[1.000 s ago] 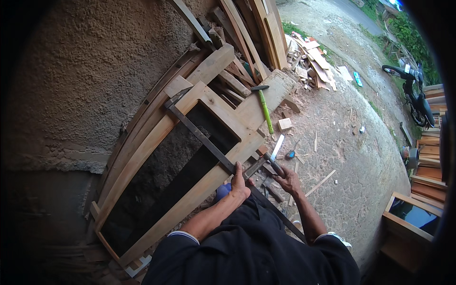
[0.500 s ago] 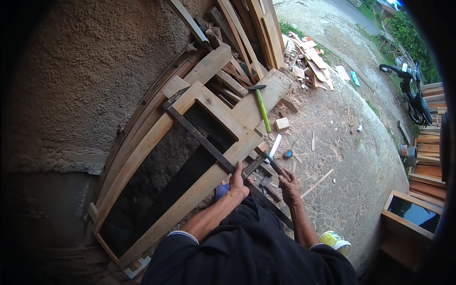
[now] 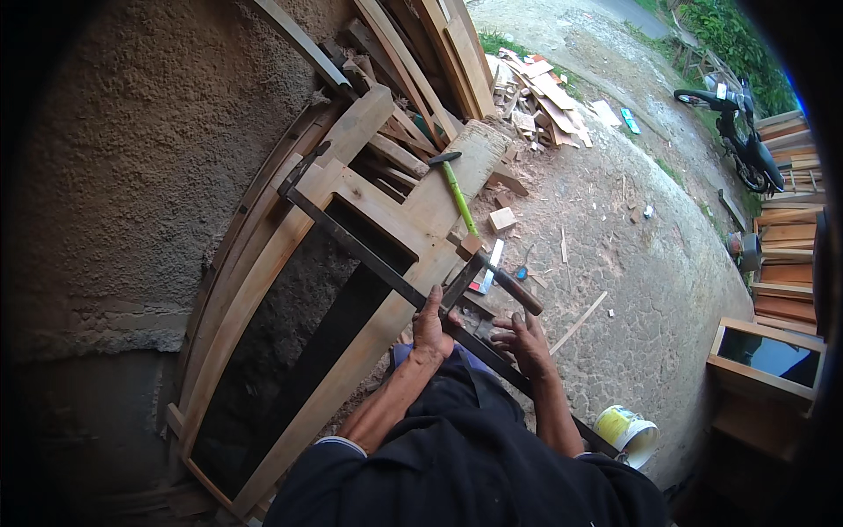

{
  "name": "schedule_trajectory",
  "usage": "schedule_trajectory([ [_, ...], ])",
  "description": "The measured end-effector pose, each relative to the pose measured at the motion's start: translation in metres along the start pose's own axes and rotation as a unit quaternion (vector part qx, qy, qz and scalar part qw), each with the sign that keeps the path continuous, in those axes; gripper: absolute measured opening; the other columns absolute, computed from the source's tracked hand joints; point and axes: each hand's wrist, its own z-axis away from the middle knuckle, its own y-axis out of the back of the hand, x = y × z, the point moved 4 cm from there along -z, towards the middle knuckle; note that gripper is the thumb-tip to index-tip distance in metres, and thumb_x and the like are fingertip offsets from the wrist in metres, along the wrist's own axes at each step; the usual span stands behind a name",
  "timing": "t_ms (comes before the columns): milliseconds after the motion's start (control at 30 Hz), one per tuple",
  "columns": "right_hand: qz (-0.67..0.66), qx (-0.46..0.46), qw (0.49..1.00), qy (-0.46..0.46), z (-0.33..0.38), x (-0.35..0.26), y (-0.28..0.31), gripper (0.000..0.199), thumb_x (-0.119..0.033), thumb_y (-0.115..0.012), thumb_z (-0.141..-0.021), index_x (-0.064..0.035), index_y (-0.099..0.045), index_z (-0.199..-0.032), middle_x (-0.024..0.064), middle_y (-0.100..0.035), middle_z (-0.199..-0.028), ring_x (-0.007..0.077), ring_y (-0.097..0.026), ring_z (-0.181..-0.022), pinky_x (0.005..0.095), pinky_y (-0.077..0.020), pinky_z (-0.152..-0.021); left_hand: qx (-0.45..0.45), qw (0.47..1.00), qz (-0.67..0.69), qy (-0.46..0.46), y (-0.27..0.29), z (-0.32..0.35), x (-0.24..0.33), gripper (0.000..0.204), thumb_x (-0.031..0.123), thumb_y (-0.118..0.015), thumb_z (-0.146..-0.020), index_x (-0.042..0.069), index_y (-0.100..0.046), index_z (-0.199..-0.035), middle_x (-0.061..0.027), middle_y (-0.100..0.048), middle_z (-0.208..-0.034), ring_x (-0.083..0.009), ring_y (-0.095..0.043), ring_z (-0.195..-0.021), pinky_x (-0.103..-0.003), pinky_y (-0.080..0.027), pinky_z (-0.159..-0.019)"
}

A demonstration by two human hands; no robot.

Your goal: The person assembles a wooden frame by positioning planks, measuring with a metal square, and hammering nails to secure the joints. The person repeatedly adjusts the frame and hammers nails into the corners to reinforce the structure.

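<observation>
A long dark metal bar clamp (image 3: 360,252) lies across a wooden frame (image 3: 351,369), its far jaw hooked at the frame's left edge. Wrapped round the bar beside the sliding arm is my left hand (image 3: 432,329). My right hand (image 3: 527,347) is just below the clamp's brown wooden handle (image 3: 514,290), apart from it, with fingers spread and nothing held. A small wood block (image 3: 469,246) sits at the clamp's screw end, against the frame's near side. On the frame's wide board rests a hammer (image 3: 458,198) with a lime-green handle.
A rough wall (image 3: 176,132) with leaning boards rises on the left. Wood scraps (image 3: 544,97) are heaped at the back. On the concrete lie a blue tape measure (image 3: 522,272), a thin stick (image 3: 580,322) and a tipped bucket (image 3: 628,430). A motorcycle (image 3: 746,145) stands far right.
My right hand has let go of the clamp's wooden handle and opened below it. A wood block now shows at the clamp's screw end. The view has shifted slightly.
</observation>
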Motion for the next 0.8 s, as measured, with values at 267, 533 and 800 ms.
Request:
schedule_trajectory([
  [267, 0.534, -0.076, 0.823, 0.18, 0.013, -0.065, -0.058, 0.045, -0.03, -0.066, -0.096, -0.0033, -0.057, -0.13, 0.0247, -0.07, -0.103, 0.0424, -0.069, -0.098, 0.0484, -0.0533, -0.082, -0.03, 0.992, -0.034, -0.122, -0.091, -0.04, 0.05, 0.045, 0.054, -0.064, -0.097, 0.011, -0.064, -0.112, -0.0004, -0.063, -0.083, -0.0112, -0.056, -0.061, -0.028, -0.049, -0.056],
  [533, 0.637, -0.031, 0.721, 0.271, -0.103, -0.153, -0.064, 0.042, -0.038, -0.068, -0.091, -0.0067, -0.069, -0.12, 0.0192, -0.073, -0.104, 0.0373, -0.071, -0.095, 0.0457, -0.0555, -0.083, -0.126, 0.986, -0.046, -0.094, -0.131, -0.095, 0.107, 0.086, 0.066, -0.057, -0.095, 0.014, -0.028, -0.157, -0.0184, -0.044, -0.151, -0.0328, -0.053, -0.129, -0.045, -0.05, -0.102],
  [800, 0.699, -0.066, 0.646, 0.301, -0.226, -0.178, -0.077, 0.035, -0.04, -0.069, -0.09, -0.0074, -0.07, -0.104, 0.0187, -0.071, -0.097, 0.0372, -0.069, -0.092, 0.0484, -0.0523, -0.08, -0.108, 0.932, -0.263, -0.226, 0.005, 0.036, 0.088, 0.075, 0.042, -0.053, -0.106, 0.008, -0.016, -0.162, -0.0213, -0.043, -0.156, -0.0263, -0.057, -0.129, -0.034, -0.05, -0.097],
])
